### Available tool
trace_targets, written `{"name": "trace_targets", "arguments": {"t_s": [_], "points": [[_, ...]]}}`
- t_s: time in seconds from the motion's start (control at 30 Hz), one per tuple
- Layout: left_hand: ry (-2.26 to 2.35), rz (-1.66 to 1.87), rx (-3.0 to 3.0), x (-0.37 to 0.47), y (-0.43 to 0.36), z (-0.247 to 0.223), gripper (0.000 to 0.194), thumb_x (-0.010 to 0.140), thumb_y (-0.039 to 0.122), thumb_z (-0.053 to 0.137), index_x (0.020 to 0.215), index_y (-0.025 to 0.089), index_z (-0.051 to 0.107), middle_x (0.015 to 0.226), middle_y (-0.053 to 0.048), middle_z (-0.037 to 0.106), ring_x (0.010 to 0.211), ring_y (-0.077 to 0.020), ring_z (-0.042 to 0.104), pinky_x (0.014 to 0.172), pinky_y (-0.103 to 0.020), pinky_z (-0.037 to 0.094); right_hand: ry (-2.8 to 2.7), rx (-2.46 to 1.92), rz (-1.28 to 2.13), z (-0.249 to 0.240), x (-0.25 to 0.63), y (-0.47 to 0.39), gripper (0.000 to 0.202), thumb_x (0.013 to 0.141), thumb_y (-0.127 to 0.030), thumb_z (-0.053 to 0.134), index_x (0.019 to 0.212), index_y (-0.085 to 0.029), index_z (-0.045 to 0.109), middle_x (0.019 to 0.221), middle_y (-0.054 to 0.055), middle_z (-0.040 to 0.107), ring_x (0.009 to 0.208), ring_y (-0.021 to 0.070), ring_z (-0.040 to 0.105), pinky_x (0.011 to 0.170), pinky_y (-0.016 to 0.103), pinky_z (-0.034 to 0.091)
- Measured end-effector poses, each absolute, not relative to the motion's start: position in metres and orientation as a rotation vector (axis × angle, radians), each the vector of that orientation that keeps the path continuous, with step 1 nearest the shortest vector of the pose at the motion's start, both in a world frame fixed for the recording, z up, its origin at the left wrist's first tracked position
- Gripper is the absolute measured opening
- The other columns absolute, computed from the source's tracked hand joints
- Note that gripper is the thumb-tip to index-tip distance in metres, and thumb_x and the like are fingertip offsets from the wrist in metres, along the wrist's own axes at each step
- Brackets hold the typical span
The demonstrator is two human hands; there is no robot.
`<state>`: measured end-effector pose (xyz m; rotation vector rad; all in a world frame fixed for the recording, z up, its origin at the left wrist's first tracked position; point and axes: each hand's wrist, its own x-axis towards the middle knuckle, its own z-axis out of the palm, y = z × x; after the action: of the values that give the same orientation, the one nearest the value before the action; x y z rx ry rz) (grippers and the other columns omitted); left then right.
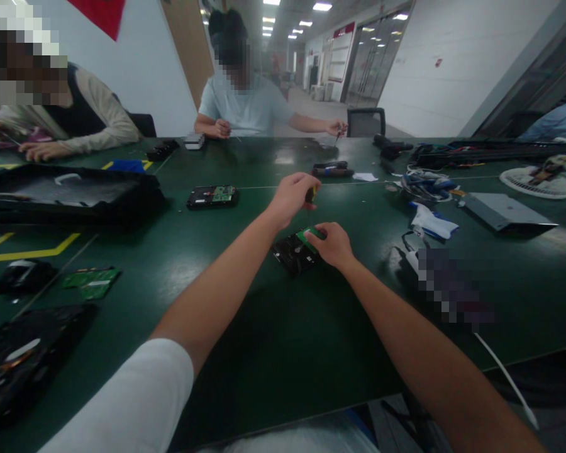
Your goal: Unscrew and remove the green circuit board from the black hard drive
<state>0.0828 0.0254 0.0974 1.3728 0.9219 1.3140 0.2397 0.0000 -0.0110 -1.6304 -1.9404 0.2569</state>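
My left hand [293, 196] is closed around the black and yellow handle of a screwdriver [310, 194]. Its thin shaft points down at a hard drive [295, 255] lying on the green table, with a green circuit board [310, 236] on its upper face. Whether the tip touches a screw is too small to tell. At the drive's right edge, my right hand [336, 244] grips the drive, thumb over the board and the other fingers partly hidden. A second hard drive [213, 195] with a green board lies farther back on the left.
On the left are a black tray [70, 189], a loose green circuit board [92, 282] and a large dark drive [28, 358]. To the right lie a cable bundle [424, 185], a metal case [507, 211] and a white-and-blue glove [434, 221]. Two people sit across the table [283, 377].
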Motion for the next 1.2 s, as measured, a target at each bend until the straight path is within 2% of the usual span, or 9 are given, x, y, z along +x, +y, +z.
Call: {"name": "trace_targets", "arguments": {"t_s": [0.23, 0.4, 0.67, 0.93, 1.1, 1.2], "points": [[0.962, 1.338, 1.488, 0.084, 0.0285, 0.0919, 0.02, 0.091, 0.037, 0.068, 0.085, 0.018, 0.072, 0.078, -0.003, 0.063, 0.067, -0.0113, 0.058, 0.056, -0.019, 0.052, -1.94, -1.623, 0.241, -0.0112, 0.24, -0.0011, 0.041, 0.091, -0.056, 0.065, 0.108, -0.019, 0.074, 0.105, 0.009, 0.073, 0.097, 0.0243, 0.066, 0.085, 0.036, 0.049], [0.944, 1.31, 1.446, 0.0831, 0.0265, 0.0943, 0.016, 0.089, 0.034, 0.07, 0.089, 0.018, 0.072, 0.082, -0.004, 0.065, 0.071, -0.0124, 0.06, 0.055, -0.019, 0.052, -1.939, -1.633, 0.258, -0.0101, 0.2409, -0.0015, 0.042, 0.091, -0.057, 0.065, 0.108, -0.02, 0.073, 0.105, 0.01, 0.072, 0.096, 0.0241, 0.066, 0.083, 0.035, 0.049], [0.822, 1.298, 1.219, 0.0835, 0.0246, 0.0958, 0.01, 0.088, 0.028, 0.064, 0.091, 0.019, 0.06, 0.087, -0.005, 0.069, 0.08, -0.0168, 0.067, 0.062, -0.027, 0.06, -1.969, -1.632, 0.257, -0.0089, 0.2409, -0.0009, 0.039, 0.093, -0.057, 0.064, 0.106, -0.021, 0.074, 0.106, 0.01, 0.072, 0.099, 0.024, 0.065, 0.087, 0.036, 0.048], [0.921, 1.336, 1.385, 0.0798, 0.0267, 0.0964, 0.016, 0.085, 0.031, 0.064, 0.083, 0.018, 0.072, 0.09, -0.007, 0.065, 0.079, -0.016, 0.061, 0.053, -0.02, 0.053, -1.942, -1.62, 0.249, -0.0108, 0.2405, -0.0004, 0.044, 0.091, -0.056, 0.065, 0.111, -0.019, 0.073, 0.106, 0.01, 0.072, 0.098, 0.0235, 0.066, 0.087, 0.035, 0.049], [0.79, 1.257, 1.216, 0.0793, 0.0253, 0.0973, 0.013, 0.086, 0.028, 0.061, 0.093, 0.018, 0.065, 0.087, -0.007, 0.069, 0.081, -0.0186, 0.068, 0.061, -0.028, 0.06, -1.964, -1.62, 0.23, -0.0106, 0.2403, -0.0004, 0.04, 0.092, -0.057, 0.064, 0.105, -0.02, 0.074, 0.104, 0.009, 0.072, 0.097, 0.0233, 0.066, 0.086, 0.035, 0.048], [0.762, 1.283, 1.168, 0.0814, 0.0247, 0.0976, 0.009, 0.088, 0.026, 0.059, 0.091, 0.017, 0.062, 0.087, -0.008, 0.07, 0.084, -0.0199, 0.07, 0.066, -0.032, 0.062, -1.964, -1.624, 0.225, -0.0106, 0.2399, -0.0001, 0.04, 0.092, -0.056, 0.064, 0.106, -0.02, 0.073, 0.103, 0.009, 0.073, 0.096, 0.0232, 0.066, 0.085, 0.035, 0.048]]}}
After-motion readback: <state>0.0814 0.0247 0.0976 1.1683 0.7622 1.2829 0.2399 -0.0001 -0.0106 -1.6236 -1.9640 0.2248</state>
